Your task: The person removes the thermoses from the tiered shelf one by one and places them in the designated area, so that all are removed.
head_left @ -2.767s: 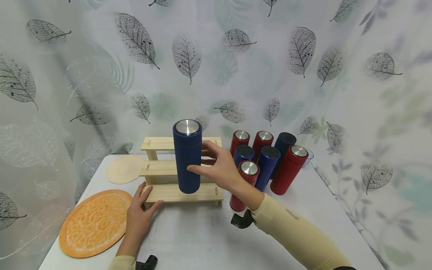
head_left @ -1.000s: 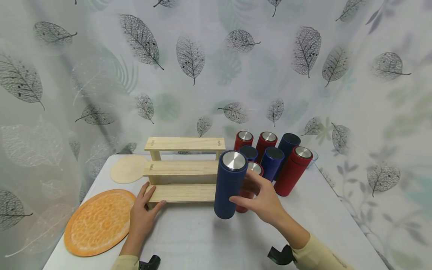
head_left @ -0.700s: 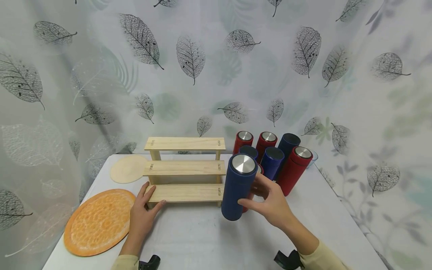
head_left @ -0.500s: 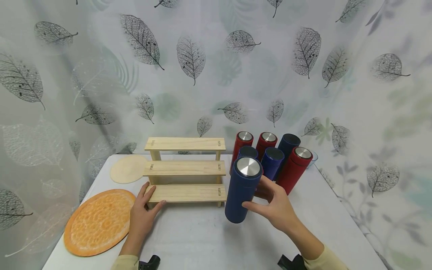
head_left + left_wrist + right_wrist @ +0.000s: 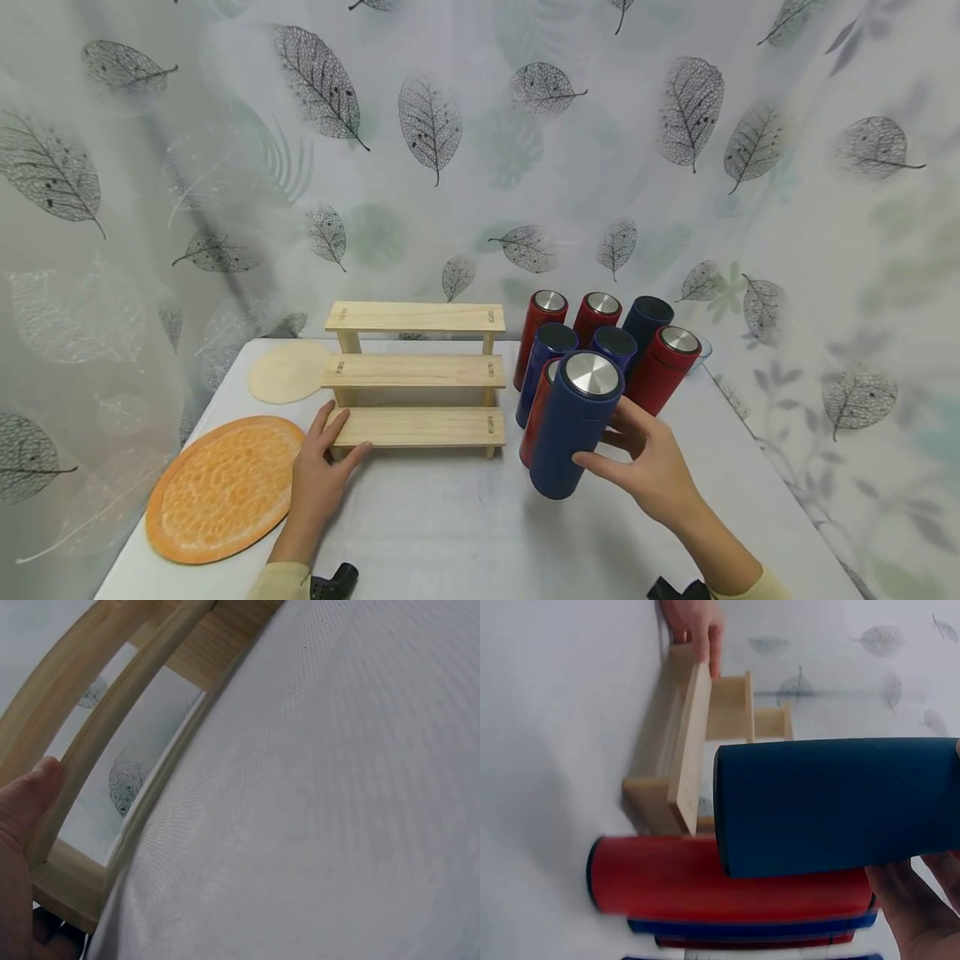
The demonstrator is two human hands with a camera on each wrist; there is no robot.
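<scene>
My right hand [image 5: 651, 467] grips a dark blue thermos flask [image 5: 573, 433] with a silver lid top, thumb on the near side. The flask leans slightly and hangs over the table, overlapping a red thermos flask [image 5: 536, 425] behind it. In the right wrist view the held flask [image 5: 832, 806] lies across the frame, above the red one. My left hand [image 5: 318, 475] holds the left end of the lowest step of a three-step wooden rack [image 5: 420, 427]. The left wrist view shows the thumb [image 5: 34, 791] against the rack's edge, with the other fingers partly hidden.
Behind the held flask stand several more flasks, among them a tilted red one [image 5: 663, 367] and a blue one [image 5: 551, 367]. A clear glass [image 5: 703, 352] shows behind them. An orange oval mat [image 5: 225, 492] and a pale round board [image 5: 288, 372] lie at left on the white table [image 5: 442, 533].
My right hand has carried the dark blue flask from in front of the rack to the right, over to the flask group, and lower. My left hand has stayed on the rack.
</scene>
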